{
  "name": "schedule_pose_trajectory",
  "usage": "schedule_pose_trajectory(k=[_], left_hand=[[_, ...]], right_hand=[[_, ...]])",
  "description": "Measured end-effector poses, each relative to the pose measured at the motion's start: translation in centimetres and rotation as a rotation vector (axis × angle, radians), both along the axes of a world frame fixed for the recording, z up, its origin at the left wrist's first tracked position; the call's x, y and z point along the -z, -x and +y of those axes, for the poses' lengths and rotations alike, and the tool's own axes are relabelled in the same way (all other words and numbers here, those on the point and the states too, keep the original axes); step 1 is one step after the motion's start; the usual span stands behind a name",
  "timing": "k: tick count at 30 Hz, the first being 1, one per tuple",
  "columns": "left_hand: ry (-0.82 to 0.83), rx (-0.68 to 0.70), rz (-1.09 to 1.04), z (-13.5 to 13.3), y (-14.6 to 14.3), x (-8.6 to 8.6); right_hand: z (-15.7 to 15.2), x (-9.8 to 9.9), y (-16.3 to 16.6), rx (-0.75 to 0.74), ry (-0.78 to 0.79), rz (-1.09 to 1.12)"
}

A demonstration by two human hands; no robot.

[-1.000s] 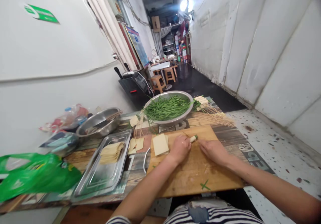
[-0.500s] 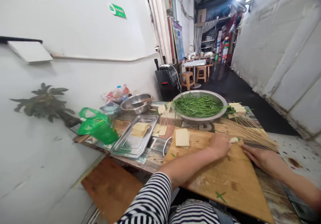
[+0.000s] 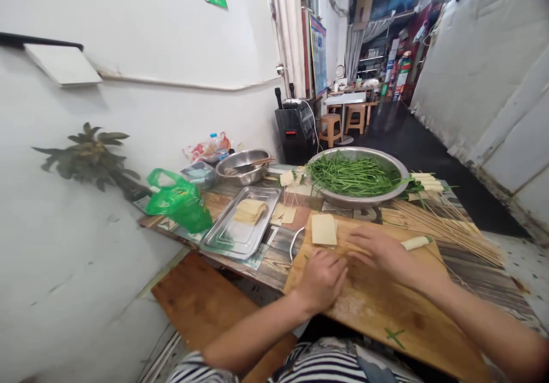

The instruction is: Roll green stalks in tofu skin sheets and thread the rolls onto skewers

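My left hand is low on the wooden cutting board, its fingers curled together; whatever they may hold is hidden. Just to its right, my right hand reaches leftward over the board with fingers stretched out and nothing visible in them. Close beyond both hands lies a small stack of pale yellow tofu sheets. A rolled tofu sheet with green showing at its end rests on the board, behind my right wrist. Bits of green stalk lie near the board's front edge.
Behind the board stands a metal bowl of long green chives. Thin wooden skewers and finished rolls lie to the right. On the left are a metal tray with more sheets, a green bag and a steel basin.
My left hand has left the roll and moved left and nearer to me. My right hand has swung left across the board. The roll stays on the board; the view has shifted slightly.
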State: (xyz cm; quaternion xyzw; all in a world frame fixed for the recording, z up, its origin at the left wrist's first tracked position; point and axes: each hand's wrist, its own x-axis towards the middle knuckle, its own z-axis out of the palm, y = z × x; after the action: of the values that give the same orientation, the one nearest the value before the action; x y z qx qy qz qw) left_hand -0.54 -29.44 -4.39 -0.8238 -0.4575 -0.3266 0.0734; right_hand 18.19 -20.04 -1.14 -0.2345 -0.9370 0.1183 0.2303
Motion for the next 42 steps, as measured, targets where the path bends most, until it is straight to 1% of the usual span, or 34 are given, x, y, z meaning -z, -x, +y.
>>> schedule_pose_trajectory(k=[2, 4, 6, 8, 10, 13, 16, 20, 22, 25, 27, 29, 31, 33, 35, 37, 38, 40, 41, 42], left_hand=[[0.01, -0.077, -0.118, -1.1, 2.2, 1.5], [0.065, -0.109, -0.226, -1.9, 3.9, 2.9], [0.126, -0.104, -0.31, -2.4, 4.9, 4.1], [0.168, -0.084, -0.367, -2.6, 5.3, 4.8], [0.196, -0.076, -0.404, -2.7, 5.4, 5.1], [0.223, -0.081, -0.43, -2.6, 5.3, 5.1], [0.244, -0.074, -0.43, -2.6, 5.2, 5.0], [0.257, -0.068, -0.425, -2.7, 5.2, 5.2], [0.259, -0.074, -0.418, -2.7, 5.2, 5.3], [0.253, -0.082, -0.405, -2.7, 5.1, 5.2], [0.246, -0.088, -0.399, -2.7, 5.0, 5.2], [0.24, -0.093, -0.392, -2.8, 5.0, 5.0], [0.239, -0.095, -0.383, -2.9, 4.9, 4.9], [0.241, -0.095, -0.374, -2.9, 4.9, 4.7], [0.235, -0.096, -0.363, -3.0, 5.0, 4.4], [0.232, -0.099, -0.349, -3.1, 5.0, 4.2], [0.234, -0.104, -0.342, -3.2, 4.9, 4.2], [0.242, -0.123, -0.33, -3.3, 4.7, 4.1], [0.245, -0.131, -0.325, -3.4, 4.5, 4.1], [0.245, -0.136, -0.324, -3.5, 4.3, 4.1]], right_hand=[[0.5, 2.1, 3.5, -0.028, -0.009, -0.016], [1.6, 4.3, 5.4, -0.027, -0.013, -0.007], [2.6, 5.8, 5.9, -0.027, -0.01, 0.005], [3.4, 6.3, 5.8, -0.047, 0.003, -0.002], [3.8, 6.0, 5.6, -0.075, 0.052, -0.019], [4.1, 4.8, 5.8, -0.072, 0.182, -0.021], [4.5, 4.3, 6.2, -0.005, 0.34, 0.001], [5.5, 4.2, 6.6, 0.089, 0.549, -0.009], [6.0, 3.9, 6.7, 0.118, 0.611, -0.039], [6.3, 3.2, 6.8, 0.099, 0.65, -0.094], [6.3, 2.9, 7.0, 0.086, 0.655, -0.112], [6.3, 3.0, 7.2, 0.103, 0.656, -0.122], [6.7, 3.1, 7.2, 0.147, 0.656, -0.122], [7.6, 2.7, 6.6, 0.223, 0.645, -0.096], [8.7, 1.5, 5.3, 0.322, 0.597, -0.029], [9.4, -0.4, 3.4, 0.401, 0.505, 0.052], [9.4, -1.4, 2.3, 0.412, 0.447, 0.079], [8.2, -2.7, 0.4, 0.369, 0.329, 0.091], [6.9, -2.9, -0.4, 0.323, 0.278, 0.079], [5.2, -2.7, -1.0, 0.273, 0.232, 0.066]])
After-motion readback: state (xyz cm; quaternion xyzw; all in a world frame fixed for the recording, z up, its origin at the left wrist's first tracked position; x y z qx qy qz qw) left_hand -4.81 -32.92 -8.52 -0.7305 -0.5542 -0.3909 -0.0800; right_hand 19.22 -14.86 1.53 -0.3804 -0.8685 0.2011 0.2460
